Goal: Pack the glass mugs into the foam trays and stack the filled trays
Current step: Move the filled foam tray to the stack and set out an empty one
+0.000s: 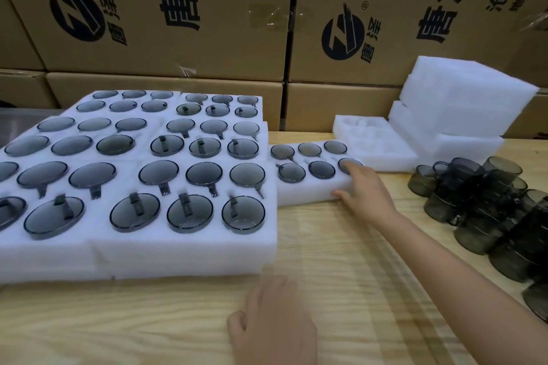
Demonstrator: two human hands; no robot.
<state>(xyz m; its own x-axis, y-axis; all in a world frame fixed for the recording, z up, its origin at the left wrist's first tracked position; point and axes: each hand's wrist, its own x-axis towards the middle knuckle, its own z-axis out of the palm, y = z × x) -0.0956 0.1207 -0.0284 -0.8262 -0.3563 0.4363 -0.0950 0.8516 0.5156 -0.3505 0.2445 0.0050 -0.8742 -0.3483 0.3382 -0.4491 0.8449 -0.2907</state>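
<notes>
- At 6 o'clock, nearest the camera, the left hand (272, 323) lies on the wooden table (341, 246), fingers relaxed and holding nothing.
- From 9 to 11 o'clock sit the filled trays (142, 249), packed edge to edge and raised on more foam.
- Just right of centre lies the six-mug tray (305, 195), every pocket full and touching that block.
- The right hand (364, 190) grips its near right corner, fingers on top and thumb against the front wall.
- Risk: lifted by one corner, the soft foam may sag or tilt and spill glass.
- At 1 to 2 o'clock are the empty trays (456, 98).
- At 3 o'clock, the loose mugs (480, 201) are heaped; a swinging forearm could topple them.
</notes>
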